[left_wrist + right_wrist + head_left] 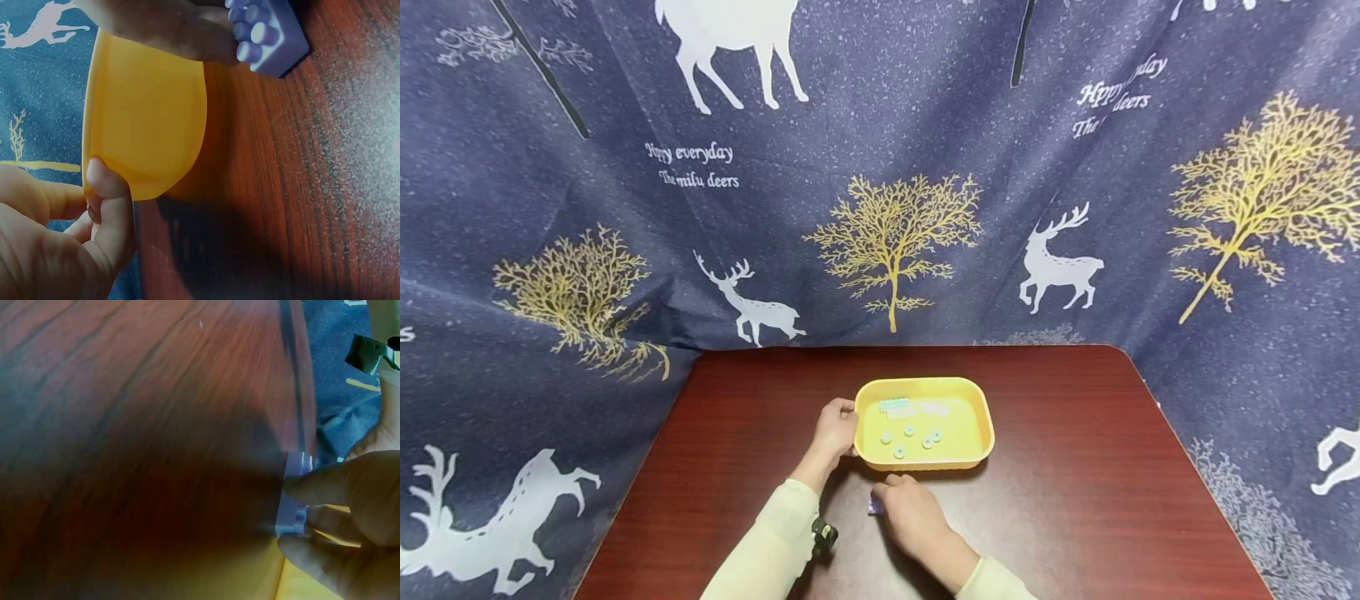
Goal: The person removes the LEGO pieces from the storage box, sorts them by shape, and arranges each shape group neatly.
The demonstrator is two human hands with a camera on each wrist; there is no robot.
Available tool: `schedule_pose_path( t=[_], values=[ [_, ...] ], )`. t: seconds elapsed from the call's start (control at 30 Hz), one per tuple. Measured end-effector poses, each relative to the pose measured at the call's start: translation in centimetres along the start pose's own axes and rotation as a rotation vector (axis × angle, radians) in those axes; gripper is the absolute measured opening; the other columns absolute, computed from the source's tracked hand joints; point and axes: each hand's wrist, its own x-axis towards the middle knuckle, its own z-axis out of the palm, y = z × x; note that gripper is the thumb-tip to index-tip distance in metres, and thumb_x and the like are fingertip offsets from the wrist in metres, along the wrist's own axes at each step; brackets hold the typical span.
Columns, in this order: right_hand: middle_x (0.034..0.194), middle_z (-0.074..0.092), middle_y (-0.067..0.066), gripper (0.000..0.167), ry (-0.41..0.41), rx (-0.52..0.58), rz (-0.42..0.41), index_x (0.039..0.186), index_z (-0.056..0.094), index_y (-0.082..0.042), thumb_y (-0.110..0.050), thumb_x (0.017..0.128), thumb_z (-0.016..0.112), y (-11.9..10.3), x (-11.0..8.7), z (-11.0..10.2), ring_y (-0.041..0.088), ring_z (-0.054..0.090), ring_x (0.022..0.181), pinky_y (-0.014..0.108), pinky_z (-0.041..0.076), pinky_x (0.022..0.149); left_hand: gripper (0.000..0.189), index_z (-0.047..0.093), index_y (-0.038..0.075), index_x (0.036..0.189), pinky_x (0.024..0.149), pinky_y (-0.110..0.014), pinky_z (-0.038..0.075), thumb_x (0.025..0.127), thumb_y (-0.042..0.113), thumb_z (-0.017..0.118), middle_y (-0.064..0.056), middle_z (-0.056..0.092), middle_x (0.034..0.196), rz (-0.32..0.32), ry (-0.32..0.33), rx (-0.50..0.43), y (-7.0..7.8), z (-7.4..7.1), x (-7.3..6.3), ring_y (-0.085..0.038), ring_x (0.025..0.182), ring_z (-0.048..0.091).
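Note:
My left hand (835,432) holds the left end of a yellow plastic bin (925,464), its thumb and fingers pinching the rim, as the left wrist view shows close up. Just in front of the bin, my right hand (913,510) pinches a purple toy building block (278,44) between thumb and fingers. The block's round studs show in the left wrist view; in the right wrist view the fingers (319,484) cover part of it. Inside the bin lie a pale green block (893,405), whitish pieces (934,408) and several small round pieces (899,452).
A dark red wood-grain table (1075,500) carries the bin near its far side. Behind and beside it hangs a blue curtain (925,125) with deer and trees. A small black device (824,536) sits on the left wrist.

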Motion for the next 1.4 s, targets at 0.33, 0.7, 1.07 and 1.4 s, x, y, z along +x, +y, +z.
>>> schedule_pose_path(
  t=[0.33,0.7,1.07,1.4],
  values=[
    [0.08,0.06,-0.002,0.021,-0.022,0.066,0.004,0.092,0.073,-0.015,-0.003,0.075,0.076,0.5,-0.1,-0.5,0.016,0.056,0.071,0.029,0.054,0.059,0.031,0.053,-0.007,0.132,0.04,-0.025,0.05,0.104,0.005,0.047,-0.03,0.063,0.108,-0.006,-0.008,0.013,-0.1,-0.2,0.1,-0.022,0.056,0.06],
    [0.1,0.067,-0.005,0.032,-0.022,0.178,-0.012,0.107,0.075,-0.017,-0.014,0.076,0.083,0.7,0.9,-3.7,0.014,0.065,0.089,0.031,0.059,0.081,0.031,0.054,-0.007,0.131,0.042,-0.028,0.053,0.103,0.006,0.048,-0.031,0.063,0.111,-0.009,-0.007,0.01,-0.1,-0.2,0.1,-0.031,0.067,0.067],
    [0.11,0.07,-0.003,0.03,0.081,0.296,0.055,0.116,0.073,-0.018,-0.02,0.086,0.078,2.7,2.7,-5.1,0.016,0.068,0.102,0.037,0.06,0.09,0.032,0.054,-0.007,0.131,0.047,-0.036,0.058,0.102,0.005,0.048,-0.031,0.063,0.111,0.001,-0.011,0.015,-0.1,-0.2,0.2,-0.028,0.065,0.066],
    [0.111,0.069,-0.001,0.035,0.092,0.33,0.161,0.119,0.071,-0.017,-0.02,0.085,0.078,5.5,4.2,-5.4,0.019,0.069,0.094,0.038,0.06,0.081,0.031,0.053,-0.007,0.131,0.041,-0.025,0.052,0.103,0.005,0.047,-0.03,0.062,0.112,-0.014,-0.014,0.01,0.0,-0.1,0.2,-0.026,0.062,0.064]
  ],
)
